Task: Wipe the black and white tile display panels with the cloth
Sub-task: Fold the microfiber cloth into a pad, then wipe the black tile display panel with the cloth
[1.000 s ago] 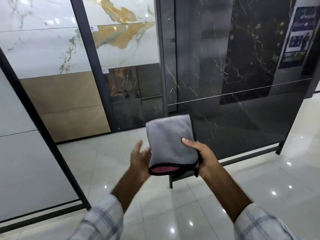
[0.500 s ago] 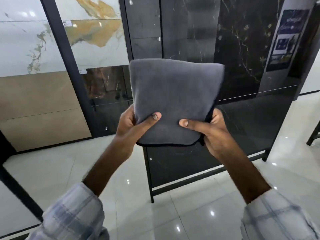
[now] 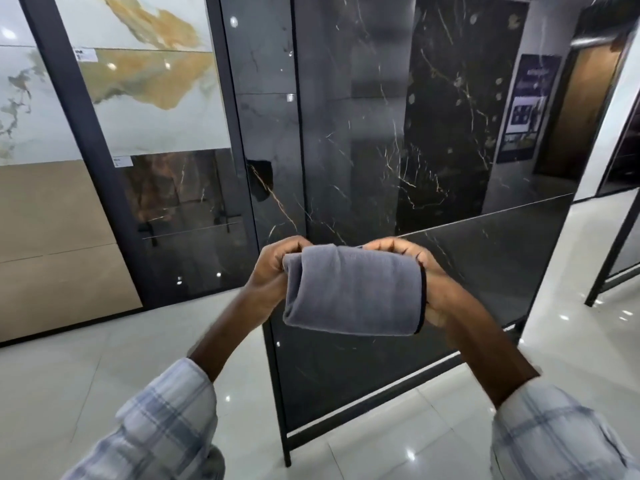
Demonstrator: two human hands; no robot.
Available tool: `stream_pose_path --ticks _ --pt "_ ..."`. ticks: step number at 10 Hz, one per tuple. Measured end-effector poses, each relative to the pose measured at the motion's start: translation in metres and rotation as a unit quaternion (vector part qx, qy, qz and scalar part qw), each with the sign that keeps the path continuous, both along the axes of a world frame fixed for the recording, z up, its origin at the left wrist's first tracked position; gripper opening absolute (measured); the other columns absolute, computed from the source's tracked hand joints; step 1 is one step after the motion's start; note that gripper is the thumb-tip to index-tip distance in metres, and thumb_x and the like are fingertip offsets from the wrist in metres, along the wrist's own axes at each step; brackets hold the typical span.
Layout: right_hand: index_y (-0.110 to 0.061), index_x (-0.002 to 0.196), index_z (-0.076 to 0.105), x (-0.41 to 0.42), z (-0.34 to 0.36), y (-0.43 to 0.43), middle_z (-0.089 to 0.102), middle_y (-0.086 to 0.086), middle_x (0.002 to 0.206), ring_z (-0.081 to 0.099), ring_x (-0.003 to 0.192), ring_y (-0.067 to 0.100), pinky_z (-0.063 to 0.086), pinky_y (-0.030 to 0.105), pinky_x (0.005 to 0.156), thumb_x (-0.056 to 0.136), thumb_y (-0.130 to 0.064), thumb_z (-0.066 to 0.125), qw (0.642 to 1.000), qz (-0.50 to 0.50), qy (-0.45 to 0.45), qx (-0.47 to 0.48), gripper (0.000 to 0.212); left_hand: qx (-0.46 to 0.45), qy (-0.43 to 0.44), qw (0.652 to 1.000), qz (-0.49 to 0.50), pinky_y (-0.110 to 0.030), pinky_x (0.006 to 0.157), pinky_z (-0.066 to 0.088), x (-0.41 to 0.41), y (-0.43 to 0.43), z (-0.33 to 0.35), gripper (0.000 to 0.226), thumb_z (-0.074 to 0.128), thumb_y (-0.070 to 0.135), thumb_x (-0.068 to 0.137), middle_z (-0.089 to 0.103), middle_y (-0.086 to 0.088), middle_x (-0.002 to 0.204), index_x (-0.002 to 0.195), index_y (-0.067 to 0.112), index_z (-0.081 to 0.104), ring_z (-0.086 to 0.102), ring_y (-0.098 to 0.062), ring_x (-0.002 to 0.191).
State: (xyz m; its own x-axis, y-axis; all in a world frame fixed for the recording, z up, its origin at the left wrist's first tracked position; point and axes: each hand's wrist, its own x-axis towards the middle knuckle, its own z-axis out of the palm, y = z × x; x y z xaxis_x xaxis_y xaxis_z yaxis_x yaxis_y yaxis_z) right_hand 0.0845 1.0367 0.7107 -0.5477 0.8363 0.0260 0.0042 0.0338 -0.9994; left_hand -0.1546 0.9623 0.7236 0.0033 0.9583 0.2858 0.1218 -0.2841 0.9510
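Down at 7 and 5 o'clock we have two plaid sleeves, forearms reaching up to the middle of our view. The left hand has its fingers curled over the cloth's left end, and the right hand clutches the right end, so both hands are clenched on it. The cloth is grey and folded over on itself. It hangs in the air dead centre, and its long axis runs from 9 to 3 o'clock. Its black-trimmed edge faces 3 o'clock.

Below it, at 6 o'clock, a thin black frame leg stands on the glossy white floor. Nothing sits between the cloth and the black panel right behind it, which rises to 12 o'clock, pale veins running through it. A joint line crosses it toward 3 o'clock.

Over at 10 o'clock is the white panel, streaked with gold, with beige tile under it at 9. We spot two small labels on that side, the print too small to read. Far off at 2 o'clock hangs a dark poster, its writing too blurred for us to make out.
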Motion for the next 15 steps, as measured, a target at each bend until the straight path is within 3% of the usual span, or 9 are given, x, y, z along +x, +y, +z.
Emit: stream_pose_path --ticks 1,3,5,7,8,10,11,13,15 --pt "-0.034 0.122 0.067 -0.003 -0.023 0.089 0.076 -0.018 0.114 0.074 0.098 0.002 0.06 0.019 0.072 0.091 -0.002 0.075 0.993 0.027 -0.107 0.04 0.045 0.025 -0.049 0.998 0.007 -0.018 0.058 0.053 -0.041 0.089 -0.02 0.031 0.048 -0.011 0.097 0.066 0.008 0.07 0.086 0.011 0.067 0.065 -0.004 0.06" --pt "-0.029 0.147 0.053 -0.053 -0.013 0.12 0.063 -0.001 0.144 0.06 0.13 0.017 0.052 0.032 0.101 0.083 -0.012 0.084 0.995 0.067 0.003 0.071 0.073 0.07 -0.011 0.997 -0.01 -0.019 0.056 0.046 -0.061 0.168 -0.026 0.051 0.051 -0.013 0.089 0.058 0.007 0.056 0.054 0.021 0.066 0.055 -0.001 0.051" --pt "-0.007 0.116 0.068 -0.12 -0.008 0.158 0.075 0.01 0.107 0.07 0.099 0.02 0.058 0.029 0.084 0.077 -0.005 0.085 0.98 -0.024 0.053 0.192 0.043 0.061 0.011 0.998 -0.018 -0.017 0.067 0.054 -0.088 0.204 -0.012 0.005 0.078 0.022 0.084 0.072 0.014 0.072 0.08 0.021 0.074 0.066 0.0 0.072" --pt "-0.017 0.094 0.059 -0.156 0.001 0.225 0.063 0.001 0.082 0.06 0.079 0.015 0.054 0.028 0.07 0.069 -0.008 0.091 0.951 -0.119 0.2 0.203 0.042 -0.11 -0.155 0.962 -0.195 -0.038 0.1 0.058 -0.13 0.217 0.016 0.062 0.071 0.059 0.088 0.068 0.0 0.138 0.14 0.027 0.06 0.065 -0.022 0.128" --pt "-0.024 0.088 0.056 -0.171 0.013 0.252 0.058 0.005 0.084 0.056 0.08 0.022 0.051 0.038 0.071 0.071 -0.015 0.096 0.94 -0.117 0.222 0.232 0.045 -0.011 -0.026 0.996 -0.086 -0.024 0.095 0.056 -0.125 0.237 0.027 0.053 0.08 0.038 0.089 0.072 0.018 0.125 0.135 0.031 0.054 0.067 -0.006 0.121" --pt "-0.035 0.087 0.056 -0.2 0.065 0.295 0.065 -0.008 0.097 0.062 0.092 0.02 0.053 0.052 0.081 0.079 -0.029 0.083 0.864 -0.178 0.256 0.395 0.029 0.291 0.047 0.942 0.164 -0.013 0.082 0.054 -0.115 0.291 0.073 0.04 0.088 0.014 0.076 0.076 0.023 0.096 0.109 0.021 0.066 0.071 0.005 0.093" --pt "-0.024 0.108 0.064 -0.204 0.094 0.303 0.064 -0.009 0.134 0.054 0.122 0.018 0.041 0.061 0.098 0.087 -0.016 0.075 0.745 -0.315 0.185 0.559 0.025 0.34 -0.007 0.911 0.231 -0.016 0.081 0.056 -0.107 0.314 0.113 0.028 0.079 0.001 0.082 0.078 0.015 0.093 0.102 0.019 0.072 0.072 0.0 0.092" --pt "-0.028 0.15 0.04 -0.234 0.144 0.326 0.021 0.005 0.171 0.035 0.134 0.03 0.027 0.038 0.108 0.082 -0.035 0.072 0.672 -0.279 0.088 0.681 0.075 0.357 0.009 0.904 0.234 -0.027 0.084 0.058 -0.107 0.333 0.181 0.02 0.075 -0.001 0.091 0.078 -0.003 0.103 0.109 0.007 0.073 0.073 -0.013 0.098" --pt "-0.027 0.158 0.034 -0.271 0.21 0.374 0.021 0.008 0.172 0.037 0.129 0.03 0.022 0.035 0.104 0.085 -0.046 0.068 0.61 -0.346 0.07 0.71 0.083 0.403 0.157 0.867 0.247 -0.041 0.099 0.058 -0.142 0.33 0.247 0.029 0.079 0.024 0.088 0.078 0.006 0.111 0.117 0.021 0.076 0.073 -0.012 0.108"
